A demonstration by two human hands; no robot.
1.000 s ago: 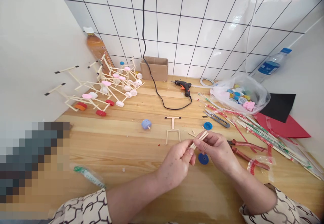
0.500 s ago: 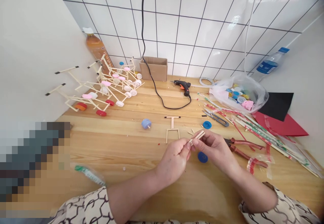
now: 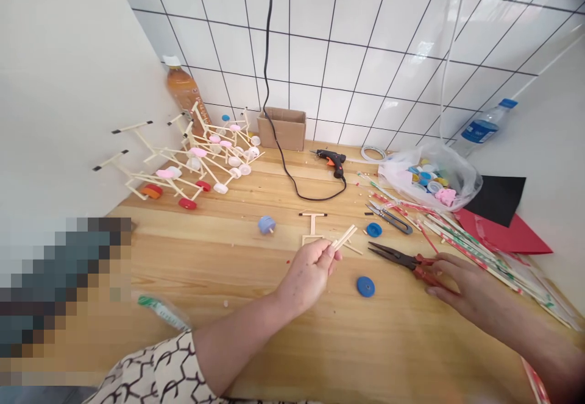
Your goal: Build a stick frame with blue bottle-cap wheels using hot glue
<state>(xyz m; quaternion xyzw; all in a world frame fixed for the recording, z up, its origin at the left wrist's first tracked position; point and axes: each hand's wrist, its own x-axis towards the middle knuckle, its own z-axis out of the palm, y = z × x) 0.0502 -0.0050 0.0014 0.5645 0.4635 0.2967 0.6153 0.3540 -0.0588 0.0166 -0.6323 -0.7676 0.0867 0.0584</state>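
Note:
Two short wooden sticks (image 3: 346,237) lie side by side in the pinch of my left hand (image 3: 305,276), their ends pointing up and right. My right hand (image 3: 473,291) has its fingers around the red handles of the long-nose pliers (image 3: 393,255), which rest on the table with jaws pointing left. Just behind my left hand lies a small stick frame (image 3: 312,224) with a black-tipped crossbar, partly hidden by that hand. A dark blue bottle cap (image 3: 365,286) sits between my hands, and a lighter blue cap (image 3: 373,230) is above the pliers.
Several stick models with cap wheels (image 3: 196,151) stand at the back left. A glue gun (image 3: 332,161) with a black cord lies before a cardboard box (image 3: 282,130). On the right are snips (image 3: 390,218), a bag of caps (image 3: 429,175) and bundled sticks (image 3: 479,248).
My right hand has left the sticks and moved right onto the pliers' handles. The sticks stay in my left hand. The pliers' jaws now show fully. The view has shifted slightly.

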